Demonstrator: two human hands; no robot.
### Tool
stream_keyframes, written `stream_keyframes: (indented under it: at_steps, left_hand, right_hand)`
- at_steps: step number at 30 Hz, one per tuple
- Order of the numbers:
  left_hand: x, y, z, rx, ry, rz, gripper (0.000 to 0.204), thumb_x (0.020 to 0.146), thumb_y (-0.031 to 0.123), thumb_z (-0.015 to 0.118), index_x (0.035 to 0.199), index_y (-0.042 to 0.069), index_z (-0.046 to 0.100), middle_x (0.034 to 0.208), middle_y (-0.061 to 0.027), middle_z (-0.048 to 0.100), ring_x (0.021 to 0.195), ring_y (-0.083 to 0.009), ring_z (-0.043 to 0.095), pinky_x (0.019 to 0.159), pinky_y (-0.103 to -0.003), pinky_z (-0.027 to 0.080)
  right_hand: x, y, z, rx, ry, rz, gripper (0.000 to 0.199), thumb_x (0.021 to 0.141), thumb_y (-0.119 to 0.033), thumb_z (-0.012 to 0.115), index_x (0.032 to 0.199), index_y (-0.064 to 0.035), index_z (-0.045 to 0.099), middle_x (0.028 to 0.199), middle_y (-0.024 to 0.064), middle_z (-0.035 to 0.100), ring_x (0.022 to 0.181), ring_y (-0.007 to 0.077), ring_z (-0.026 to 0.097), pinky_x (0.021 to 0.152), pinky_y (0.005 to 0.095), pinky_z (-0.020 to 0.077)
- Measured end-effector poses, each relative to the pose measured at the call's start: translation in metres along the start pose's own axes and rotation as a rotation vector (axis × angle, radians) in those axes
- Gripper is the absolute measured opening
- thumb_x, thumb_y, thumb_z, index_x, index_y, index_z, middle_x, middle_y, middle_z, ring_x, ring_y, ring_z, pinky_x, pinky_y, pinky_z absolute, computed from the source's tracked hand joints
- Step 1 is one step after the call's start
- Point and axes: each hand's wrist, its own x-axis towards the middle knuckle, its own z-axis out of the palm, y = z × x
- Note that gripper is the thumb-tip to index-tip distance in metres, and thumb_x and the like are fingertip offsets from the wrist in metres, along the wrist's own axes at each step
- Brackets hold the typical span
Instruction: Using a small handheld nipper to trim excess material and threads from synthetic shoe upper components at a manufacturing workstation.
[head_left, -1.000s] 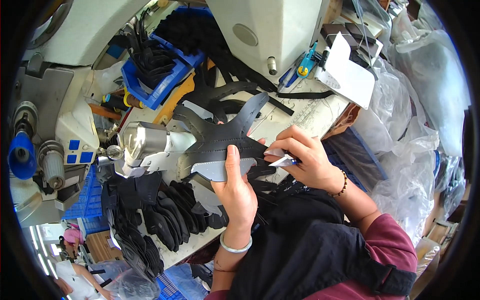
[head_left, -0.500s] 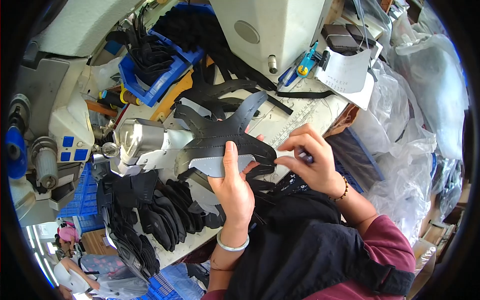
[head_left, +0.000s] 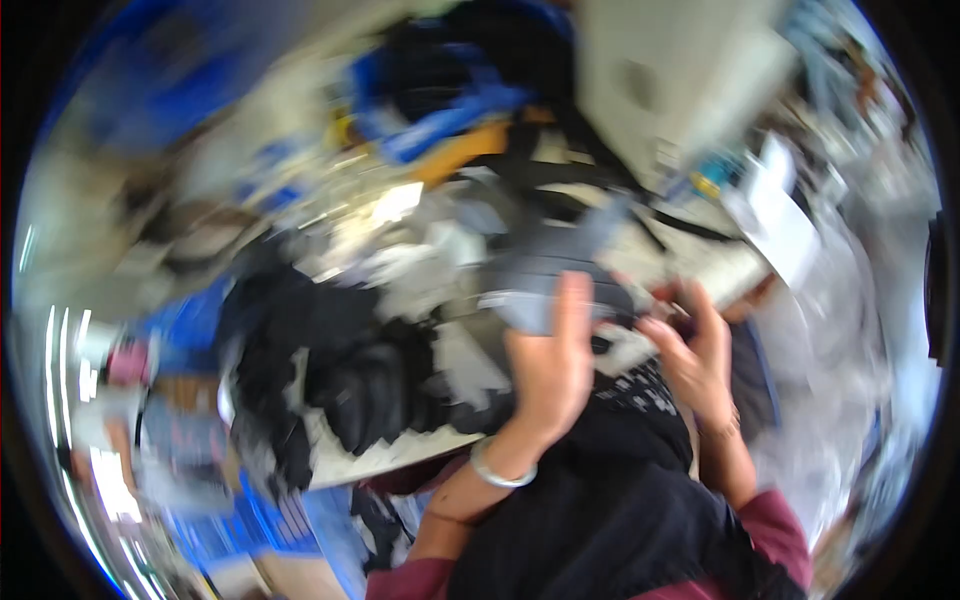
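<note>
Motion blurs the whole head view. My left hand (head_left: 552, 372) is closed on a black cut upper piece (head_left: 545, 262), its thumb lying on top and fingers underneath. A pale grey panel (head_left: 518, 308) shows on the piece beside that thumb. Just right of the piece's edge is my right hand (head_left: 698, 362), its fingers bent around something dark that is too smeared to name. Whether it touches the piece cannot be made out.
Black cut pieces (head_left: 365, 385) lie heaped at the table's left. Behind are a blue bin (head_left: 425, 135) of black parts and a white machine body (head_left: 660, 75). White paper (head_left: 775, 215) and clear plastic bags (head_left: 820, 350) sit at right. Another person (head_left: 180, 440) is at far left.
The view has swung left, so the scene sits further right and is blurred. My left hand still holds the black upper piece. My right hand has drawn slightly away from its edge.
</note>
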Motion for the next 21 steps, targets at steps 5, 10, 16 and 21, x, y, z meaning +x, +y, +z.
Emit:
stream_keyframes:
  at_steps: [5,10,16,21]
  left_hand:
    - [-0.004,-0.027,0.006,-0.026,-0.11,0.01,0.023,0.094,0.02,0.047,0.103,0.0,0.055,0.086,-0.0014,0.059,0.074,-0.006,0.055,0.061,-0.022,0.047]
    - [0.0,-0.012,-0.009,-0.038,-0.075,0.003,0.026,0.092,0.021,0.05,0.105,-0.001,0.054,0.09,-0.0022,0.057,0.077,-0.0064,0.054,0.06,-0.022,0.051]
    - [0.004,-0.009,-0.003,-0.132,-0.04,0.074,0.026,0.089,0.02,0.055,0.089,-0.007,0.055,0.068,-0.0027,0.053,0.057,-0.0065,0.051,0.048,-0.024,0.05]
    - [0.003,-0.01,-0.007,-0.223,0.044,0.054,0.029,0.089,0.022,0.054,0.09,-0.007,0.056,0.07,-0.0038,0.054,0.059,-0.0088,0.057,0.048,-0.024,0.052]
  right_hand:
    - [-0.012,0.023,-0.016,0.197,-0.007,0.133,0.016,0.087,-0.009,0.055,0.098,0.0023,0.055,0.066,0.0006,0.052,0.048,0.001,0.037,0.041,0.0156,0.025]
    - [-0.006,0.033,0.005,0.198,-0.058,0.066,0.015,0.091,-0.011,0.05,0.099,0.0009,0.053,0.061,-0.0035,0.044,0.046,0.0011,0.032,0.04,0.0155,0.0229]
    - [0.006,0.047,-0.002,0.188,-0.092,0.051,0.006,0.091,-0.012,0.049,0.09,-0.006,0.05,0.062,-0.0056,0.042,0.047,-0.0007,0.031,0.04,0.0135,0.0211]
    - [0.005,0.036,0.0,0.179,0.067,0.068,0.011,0.091,-0.013,0.045,0.084,-0.0066,0.051,0.06,-0.0058,0.04,0.044,-0.0008,0.028,0.039,0.0144,0.0173]
